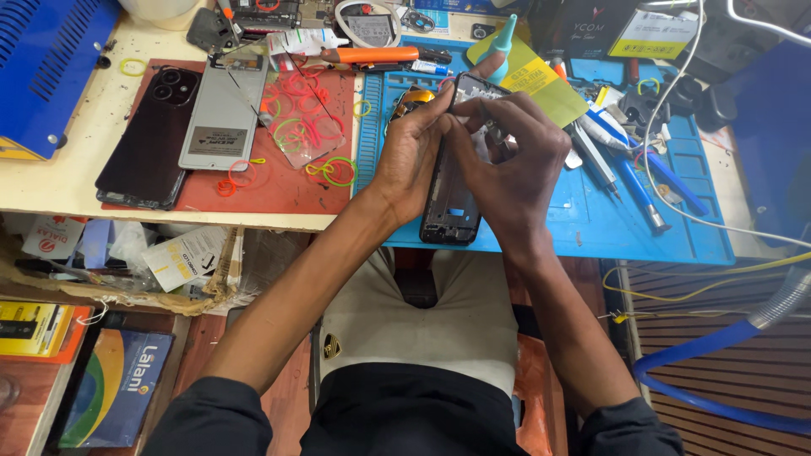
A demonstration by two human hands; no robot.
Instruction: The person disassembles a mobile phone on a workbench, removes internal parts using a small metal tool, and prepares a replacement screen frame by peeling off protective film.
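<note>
left hand (411, 152) gripped the phone frame (452, 198) by its left edge | right hand (515, 160) pinched its top | frame stood over blue mat (642, 228)

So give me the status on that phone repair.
Done: the black back cover and a grey panel lie off on the red mat. In hand: the left hand and right hand hold the open phone frame, working near its top. Left: reassembly; both parts remain off.
</note>
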